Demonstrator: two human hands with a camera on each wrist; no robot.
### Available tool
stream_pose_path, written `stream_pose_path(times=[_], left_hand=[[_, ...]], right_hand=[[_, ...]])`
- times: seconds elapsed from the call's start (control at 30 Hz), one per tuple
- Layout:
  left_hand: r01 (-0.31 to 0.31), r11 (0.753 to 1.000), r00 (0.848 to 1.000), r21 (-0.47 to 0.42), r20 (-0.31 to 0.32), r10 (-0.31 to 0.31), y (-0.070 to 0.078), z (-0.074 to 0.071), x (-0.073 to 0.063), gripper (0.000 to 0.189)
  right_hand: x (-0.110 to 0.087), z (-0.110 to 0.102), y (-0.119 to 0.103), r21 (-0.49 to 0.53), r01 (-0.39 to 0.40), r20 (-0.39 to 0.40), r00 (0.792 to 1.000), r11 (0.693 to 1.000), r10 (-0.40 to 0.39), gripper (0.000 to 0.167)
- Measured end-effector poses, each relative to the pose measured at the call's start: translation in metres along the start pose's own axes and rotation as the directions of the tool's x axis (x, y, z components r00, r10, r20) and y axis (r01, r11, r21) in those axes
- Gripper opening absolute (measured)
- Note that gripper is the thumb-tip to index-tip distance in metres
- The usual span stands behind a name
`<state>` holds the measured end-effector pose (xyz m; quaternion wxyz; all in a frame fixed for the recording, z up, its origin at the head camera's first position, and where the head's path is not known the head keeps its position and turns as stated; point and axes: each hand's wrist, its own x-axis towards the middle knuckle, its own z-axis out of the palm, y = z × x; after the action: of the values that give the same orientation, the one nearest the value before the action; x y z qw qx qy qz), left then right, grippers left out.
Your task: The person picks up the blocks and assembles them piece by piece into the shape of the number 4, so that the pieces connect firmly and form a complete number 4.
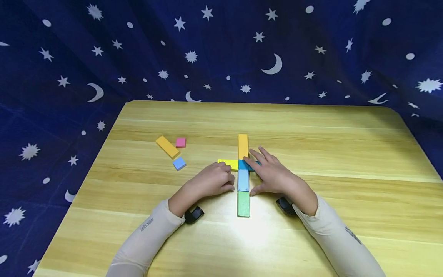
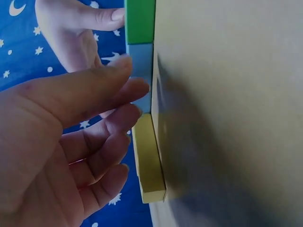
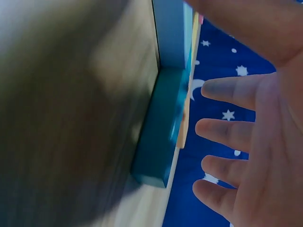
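Flat blocks form a cross on the table. Its upright has an orange block [image 1: 243, 146] at the far end, then a light blue block [image 1: 243, 181], and a green block [image 1: 243, 204] nearest me. A yellow block [image 1: 230, 165] makes the left arm and a teal block [image 3: 161, 123] the right arm. My left hand [image 1: 214, 179] hovers by the yellow block, fingers loosely bent around nothing. Over the teal block my right hand [image 1: 275, 174] spreads its fingers, index fingertip right at the cross's middle, thumb beside the light blue block.
Left of the cross lie another orange block [image 1: 167, 147], a small pink square block [image 1: 181, 142] and a small blue square block [image 1: 179, 164]. Behind the wooden table [image 1: 311, 130] hangs a dark blue cloth [image 1: 221, 50] with stars and moons.
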<state>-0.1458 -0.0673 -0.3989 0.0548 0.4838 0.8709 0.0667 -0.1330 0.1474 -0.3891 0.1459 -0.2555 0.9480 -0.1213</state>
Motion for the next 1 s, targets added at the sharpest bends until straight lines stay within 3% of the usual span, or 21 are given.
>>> stream_pose_path(times=[0.4, 1.0], left_hand=[[0.003, 0.999, 0.999, -0.04, 0.049, -0.001, 0.0031, 0.0044, 0.0014, 0.023], [-0.015, 1.0, 1.0, 0.008, 0.026, 0.015, 0.0032, 0.0075, 0.0041, 0.029]], right_hand=[[0.0003, 0.004, -0.0045, 0.001, 0.017, -0.01, 1.0, 1.0, -0.017, 0.101], [-0.0003, 0.005, -0.0075, -0.01, 0.022, 0.021, 1.0, 1.0, -0.022, 0.104]])
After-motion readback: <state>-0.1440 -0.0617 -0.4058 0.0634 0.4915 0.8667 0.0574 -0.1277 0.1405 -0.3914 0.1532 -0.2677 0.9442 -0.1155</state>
